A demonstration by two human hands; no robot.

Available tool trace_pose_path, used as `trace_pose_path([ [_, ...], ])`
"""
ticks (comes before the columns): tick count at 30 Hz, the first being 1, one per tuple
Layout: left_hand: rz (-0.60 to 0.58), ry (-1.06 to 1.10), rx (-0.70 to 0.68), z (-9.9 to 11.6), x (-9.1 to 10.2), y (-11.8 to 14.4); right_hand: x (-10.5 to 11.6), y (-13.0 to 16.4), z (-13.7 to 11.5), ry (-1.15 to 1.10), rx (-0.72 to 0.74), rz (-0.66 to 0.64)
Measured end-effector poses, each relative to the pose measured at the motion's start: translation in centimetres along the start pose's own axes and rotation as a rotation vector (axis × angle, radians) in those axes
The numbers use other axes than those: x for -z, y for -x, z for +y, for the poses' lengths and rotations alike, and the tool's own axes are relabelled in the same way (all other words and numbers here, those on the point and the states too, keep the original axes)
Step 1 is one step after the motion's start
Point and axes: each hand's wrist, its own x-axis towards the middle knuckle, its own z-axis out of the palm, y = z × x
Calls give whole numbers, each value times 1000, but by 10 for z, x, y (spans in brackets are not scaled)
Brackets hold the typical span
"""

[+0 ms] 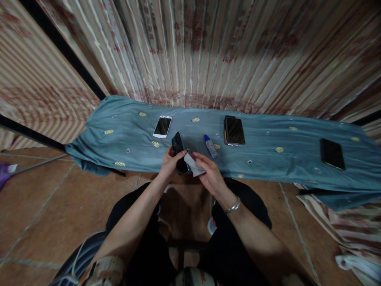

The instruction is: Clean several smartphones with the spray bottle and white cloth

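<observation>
A dark smartphone [177, 143] is tilted upright over the near edge of the bench, with my left hand [169, 162] closed around its left side. My right hand [212, 174] pinches a white cloth or tissue [193, 163] against the phone's right edge. Part of the phone's lower screen is hidden behind the cloth and my left thumb. Just beyond my right hand lies a small clear bottle [211, 147] with a blue cap, resting on its side.
A blue patterned cloth [184, 113] covers the narrow bench. On it lie a white phone [162, 126] at the left, stacked dark devices [234, 131] right of the bottle, and another dark device [332, 153] at far right. Striped curtains [190, 51] hang behind.
</observation>
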Motion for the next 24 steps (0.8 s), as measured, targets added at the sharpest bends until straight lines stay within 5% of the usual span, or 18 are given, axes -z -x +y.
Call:
trace_pose_path([
  [9,6,-35,-3,-3,-1,-1,-4,2,1,24,3,-111],
  [15,5,-27,-7,-4,-3,-2,-2,-1,2,25,-23,10],
  [24,9,-34,2,-3,-5,-1,-7,1,-3,-81,-37,-2],
])
